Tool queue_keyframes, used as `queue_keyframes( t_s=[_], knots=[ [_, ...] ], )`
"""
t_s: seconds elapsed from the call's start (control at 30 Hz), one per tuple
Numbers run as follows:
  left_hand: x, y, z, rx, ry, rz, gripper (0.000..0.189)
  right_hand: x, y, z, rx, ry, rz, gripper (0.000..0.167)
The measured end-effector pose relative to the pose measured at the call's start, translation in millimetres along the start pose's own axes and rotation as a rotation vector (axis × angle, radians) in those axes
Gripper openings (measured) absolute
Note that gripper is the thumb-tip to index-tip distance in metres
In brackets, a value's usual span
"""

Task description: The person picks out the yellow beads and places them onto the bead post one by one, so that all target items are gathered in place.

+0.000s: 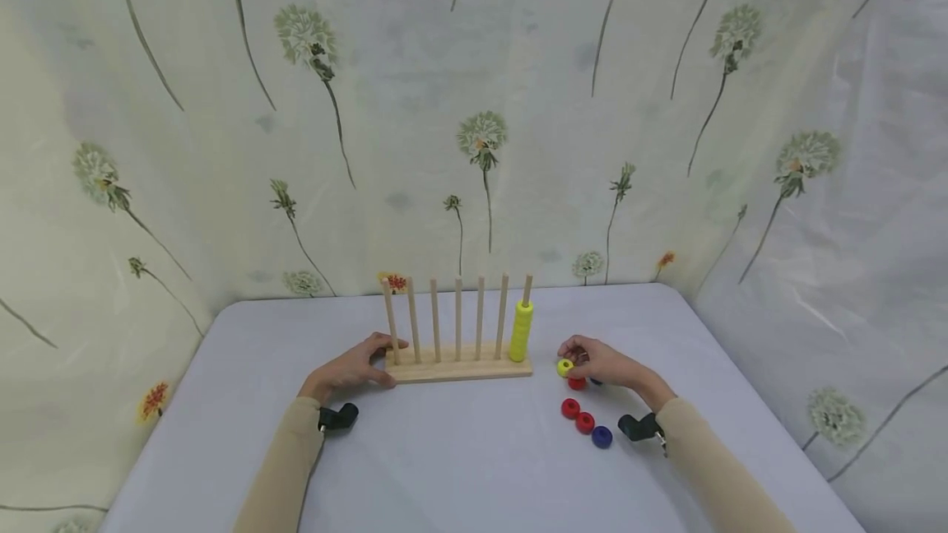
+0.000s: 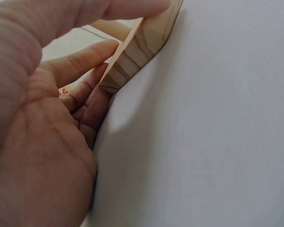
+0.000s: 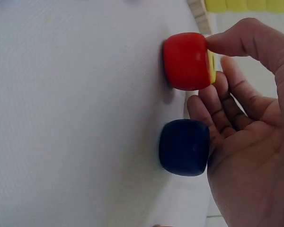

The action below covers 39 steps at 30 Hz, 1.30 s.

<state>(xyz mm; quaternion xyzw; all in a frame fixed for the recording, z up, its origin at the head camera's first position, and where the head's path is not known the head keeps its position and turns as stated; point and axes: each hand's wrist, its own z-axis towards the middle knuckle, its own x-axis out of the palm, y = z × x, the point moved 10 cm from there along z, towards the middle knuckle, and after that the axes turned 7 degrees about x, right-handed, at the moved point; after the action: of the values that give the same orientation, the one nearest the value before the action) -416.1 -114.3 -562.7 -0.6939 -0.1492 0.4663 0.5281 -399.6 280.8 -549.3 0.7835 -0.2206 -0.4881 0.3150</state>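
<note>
A wooden rack [image 1: 459,370] of upright pegs stands on the table, its rightmost peg carrying a stack of yellow beads [image 1: 522,332]. My left hand [image 1: 363,362] grips the left end of its base [image 2: 142,49], thumb at the front and fingers behind. To the right of the rack, my right hand [image 1: 601,362] pinches a loose yellow bead [image 1: 565,368] between thumb and fingers. A red bead [image 3: 187,61] partly covers that yellow bead in the right wrist view. Beside the palm sits a dark blue bead [image 3: 184,147], mostly hidden by the hand in the head view.
Nearer the front lie two red beads [image 1: 570,408] and a blue bead [image 1: 602,437] in a slanting row. White cloth covers the table [image 1: 444,467]. A curtain [image 1: 400,105] printed with dandelions hangs behind it and at both sides.
</note>
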Motion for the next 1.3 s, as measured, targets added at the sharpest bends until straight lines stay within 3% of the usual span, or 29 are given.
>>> queue_keyframes(
  t_s=[0.67, 0.9, 1.13, 1.3],
  knots=[
    [0.6, 2.2, 1.7, -0.008, -0.005, -0.002, 0.066, -5, 2, -0.3, 0.041, -0.104, -0.083, 0.026],
    [-2.0, -0.1, 1.2, 0.006, 0.002, 0.017, 0.065, -25, 15, -10.6, -0.03, -0.237, -0.048, 0.021],
    [-2.6, -0.4, 2.0, 0.004, 0.007, 0.023, 0.066, -38, 28, -23.9, -0.074, -0.263, 0.047, 0.024],
    [-1.3, 0.8, 0.9, -0.001, 0.009, 0.025, 0.067, -56, 47, -35.4, -0.121, -0.315, 0.023, 0.024]
  ],
)
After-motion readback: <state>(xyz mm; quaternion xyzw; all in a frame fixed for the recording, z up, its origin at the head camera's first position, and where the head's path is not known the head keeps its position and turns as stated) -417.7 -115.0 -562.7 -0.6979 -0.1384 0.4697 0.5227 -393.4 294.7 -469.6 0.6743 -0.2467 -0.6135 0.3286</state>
